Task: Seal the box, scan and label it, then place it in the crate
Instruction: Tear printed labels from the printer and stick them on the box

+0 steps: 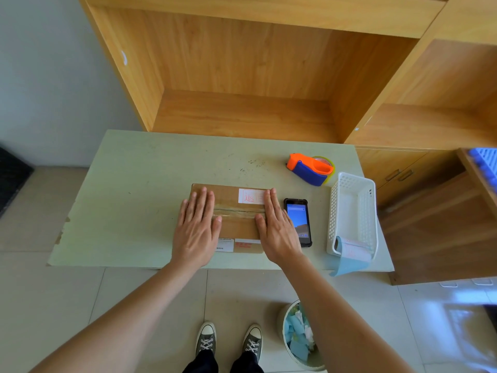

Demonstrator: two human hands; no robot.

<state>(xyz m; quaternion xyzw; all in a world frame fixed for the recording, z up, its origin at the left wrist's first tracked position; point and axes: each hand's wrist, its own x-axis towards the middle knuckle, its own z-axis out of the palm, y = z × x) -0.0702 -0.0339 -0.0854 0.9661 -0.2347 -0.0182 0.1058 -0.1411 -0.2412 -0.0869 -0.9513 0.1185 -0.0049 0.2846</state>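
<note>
A flat brown cardboard box (234, 216) with a taped centre seam is shown lying on the pale green surface (121, 211), near its front edge. The left hand (197, 230) and right hand (277, 230) are laid palm-down on the box's two ends, forearms extended; the fingers (200, 200) are held straight, gripping nothing. A black handheld scanner (298, 222) is seen just beside the right hand.

Your left hand (197, 227) lies flat, palm down, fingers straight and together pointing to 12 o'clock, thumb out toward 3. Your right hand (277, 227) mirrors it — flat, fingers tilted slightly toward 11, thumb toward 9. Both bare forearms reach in from below — from 7 and 5 o'clock.
</note>
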